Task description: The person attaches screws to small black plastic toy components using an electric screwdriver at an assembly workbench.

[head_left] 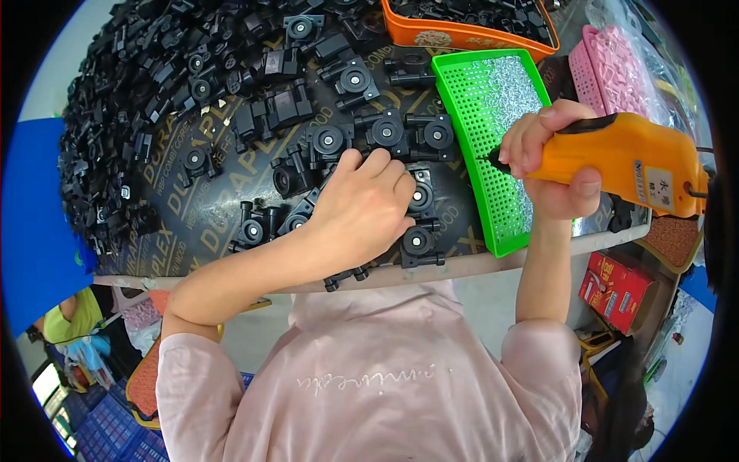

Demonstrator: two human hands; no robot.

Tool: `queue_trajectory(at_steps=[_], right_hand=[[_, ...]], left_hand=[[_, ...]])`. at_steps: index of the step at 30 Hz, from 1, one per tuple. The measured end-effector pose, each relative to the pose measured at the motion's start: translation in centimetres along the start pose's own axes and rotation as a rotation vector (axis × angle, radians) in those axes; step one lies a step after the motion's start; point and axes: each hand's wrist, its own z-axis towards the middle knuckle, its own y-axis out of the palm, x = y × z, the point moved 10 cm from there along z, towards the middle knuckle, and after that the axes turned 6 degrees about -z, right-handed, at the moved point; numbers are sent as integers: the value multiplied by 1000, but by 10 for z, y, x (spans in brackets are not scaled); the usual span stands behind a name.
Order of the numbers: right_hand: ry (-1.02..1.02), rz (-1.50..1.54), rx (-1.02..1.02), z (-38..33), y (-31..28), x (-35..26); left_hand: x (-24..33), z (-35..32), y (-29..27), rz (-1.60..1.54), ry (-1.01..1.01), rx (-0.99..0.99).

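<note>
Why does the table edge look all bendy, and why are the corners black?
In the head view, the fisheye lens curves the straight table edge and leaves black corners around a round picture. Light is bright and even. The left hand, the black plastic parts and the orange power screwdriver in the right hand look sharp, not blurred.

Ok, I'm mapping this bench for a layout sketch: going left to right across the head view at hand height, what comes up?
Heap of black plastic parts → left hand → green perforated tray → right hand → orange electric screwdriver.
</note>
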Motion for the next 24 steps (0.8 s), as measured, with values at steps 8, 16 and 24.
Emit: queue_trajectory(at_steps=[8, 16, 24], right_hand=[[9, -75, 15, 0, 2, 1], [-204, 147, -175, -2, 37, -64], [10, 21, -137, -26, 76, -33]], left_hand=[[-1, -1, -1, -17, 1, 13], [3, 1, -3, -31, 48, 80], [0, -2, -1, -15, 33, 94]])
